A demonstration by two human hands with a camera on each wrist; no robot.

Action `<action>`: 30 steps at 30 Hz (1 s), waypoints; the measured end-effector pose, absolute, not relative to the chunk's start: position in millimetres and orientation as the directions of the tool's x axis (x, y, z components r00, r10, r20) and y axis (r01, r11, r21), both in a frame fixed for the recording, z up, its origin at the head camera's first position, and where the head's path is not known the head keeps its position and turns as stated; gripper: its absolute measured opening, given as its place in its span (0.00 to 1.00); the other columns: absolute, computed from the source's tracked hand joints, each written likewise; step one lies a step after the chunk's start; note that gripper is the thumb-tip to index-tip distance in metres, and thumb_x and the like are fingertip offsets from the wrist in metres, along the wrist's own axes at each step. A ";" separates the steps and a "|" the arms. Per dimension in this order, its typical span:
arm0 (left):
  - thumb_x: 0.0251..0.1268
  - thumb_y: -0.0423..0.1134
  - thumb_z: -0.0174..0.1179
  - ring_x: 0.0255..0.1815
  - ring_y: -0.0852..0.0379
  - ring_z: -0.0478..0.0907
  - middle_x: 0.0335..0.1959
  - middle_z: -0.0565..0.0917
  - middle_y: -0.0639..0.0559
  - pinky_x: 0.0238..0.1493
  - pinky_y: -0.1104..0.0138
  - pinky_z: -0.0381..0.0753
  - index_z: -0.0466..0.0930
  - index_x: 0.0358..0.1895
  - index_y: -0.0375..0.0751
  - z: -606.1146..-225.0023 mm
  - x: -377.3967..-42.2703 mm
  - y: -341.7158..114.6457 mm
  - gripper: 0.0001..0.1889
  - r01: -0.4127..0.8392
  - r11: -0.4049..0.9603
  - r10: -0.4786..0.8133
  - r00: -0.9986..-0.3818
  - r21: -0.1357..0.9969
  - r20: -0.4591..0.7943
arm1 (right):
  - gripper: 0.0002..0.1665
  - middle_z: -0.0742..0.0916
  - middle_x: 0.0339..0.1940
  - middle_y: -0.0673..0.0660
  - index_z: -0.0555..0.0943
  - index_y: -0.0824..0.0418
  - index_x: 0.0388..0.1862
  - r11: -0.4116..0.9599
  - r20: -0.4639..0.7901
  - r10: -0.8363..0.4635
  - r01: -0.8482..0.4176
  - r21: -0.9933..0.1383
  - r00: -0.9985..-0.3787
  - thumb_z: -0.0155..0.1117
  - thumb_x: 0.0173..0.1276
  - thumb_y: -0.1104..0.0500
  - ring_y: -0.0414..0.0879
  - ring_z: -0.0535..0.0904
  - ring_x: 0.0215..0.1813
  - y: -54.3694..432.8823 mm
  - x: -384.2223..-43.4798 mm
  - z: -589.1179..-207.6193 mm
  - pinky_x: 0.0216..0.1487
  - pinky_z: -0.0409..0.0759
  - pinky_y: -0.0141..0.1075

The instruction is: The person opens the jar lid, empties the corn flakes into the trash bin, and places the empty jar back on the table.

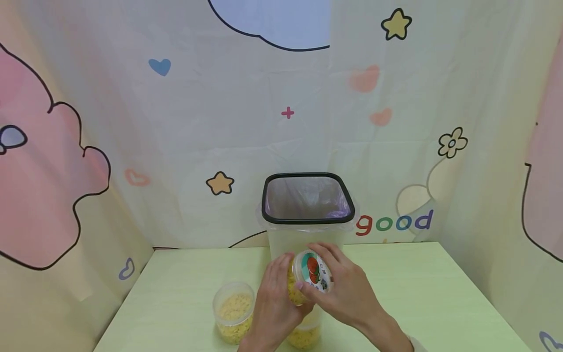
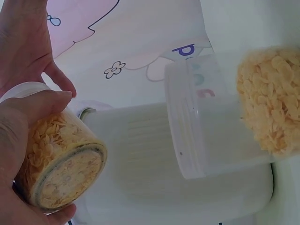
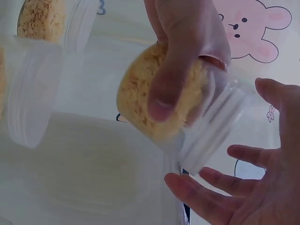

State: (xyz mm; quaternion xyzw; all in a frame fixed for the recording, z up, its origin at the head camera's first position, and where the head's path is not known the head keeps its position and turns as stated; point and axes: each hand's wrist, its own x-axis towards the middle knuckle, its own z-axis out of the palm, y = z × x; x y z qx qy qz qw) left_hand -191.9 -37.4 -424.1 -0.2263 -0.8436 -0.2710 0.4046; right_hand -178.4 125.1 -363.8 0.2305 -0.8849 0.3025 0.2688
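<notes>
My left hand (image 1: 274, 303) grips a clear plastic jar (image 2: 58, 136) of pale yellow flakes, tilted, its thumb across the side in both wrist views. The jar's lid end (image 1: 314, 271) bears a round label with a red fruit picture. Around that end my right hand (image 1: 349, 288) has its fingers spread; the right wrist view shows a gap between thumb and lid. Left of my hands a second jar of flakes (image 1: 235, 313) stands upright, with no cover visible. A third jar (image 1: 305, 337) stands below my hands, its upper part mostly hidden.
Behind my hands stands a pale bin (image 1: 281, 239) with a black rim and a clear liner bag. The pale green table (image 1: 418, 293) ends at a patterned cloth backdrop (image 1: 220, 98), which also hangs along both sides.
</notes>
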 end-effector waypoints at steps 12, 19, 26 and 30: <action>0.22 0.49 0.84 0.57 0.54 0.75 0.57 0.77 0.50 0.59 0.63 0.80 0.70 0.62 0.37 -431.3 -196.0 -39.1 0.53 0.589 0.780 0.185 -0.539 0.210 0.822 | 0.37 0.84 0.51 0.46 0.76 0.44 0.63 0.794 0.488 -0.227 -0.450 -0.408 -0.843 0.65 0.58 0.30 0.35 0.76 0.34 125.1 -178.0 -361.5 0.30 0.71 0.26; 0.24 0.49 0.84 0.57 0.53 0.76 0.56 0.77 0.50 0.58 0.62 0.80 0.70 0.62 0.38 -431.3 -195.4 -38.7 0.52 0.585 0.784 0.194 -0.549 0.208 0.813 | 0.36 0.84 0.50 0.45 0.79 0.48 0.61 0.760 0.510 -0.242 -0.488 -0.430 -0.826 0.69 0.56 0.33 0.36 0.79 0.37 127.1 -178.6 -363.2 0.33 0.74 0.26; 0.24 0.51 0.83 0.57 0.53 0.76 0.56 0.78 0.50 0.59 0.63 0.80 0.69 0.62 0.39 -430.5 -194.9 -38.0 0.52 0.579 0.795 0.213 -0.547 0.182 0.810 | 0.36 0.84 0.48 0.46 0.79 0.50 0.60 0.694 0.517 -0.266 -0.534 -0.483 -0.814 0.72 0.56 0.36 0.37 0.78 0.36 132.0 -180.6 -364.9 0.27 0.75 0.23; 0.24 0.51 0.83 0.57 0.53 0.76 0.55 0.79 0.50 0.59 0.62 0.80 0.69 0.62 0.39 -429.1 -194.8 -37.5 0.52 0.575 0.799 0.220 -0.551 0.175 0.805 | 0.35 0.83 0.49 0.46 0.79 0.49 0.60 0.665 0.512 -0.282 -0.550 -0.505 -0.811 0.73 0.56 0.37 0.37 0.78 0.37 134.6 -181.4 -365.8 0.28 0.78 0.23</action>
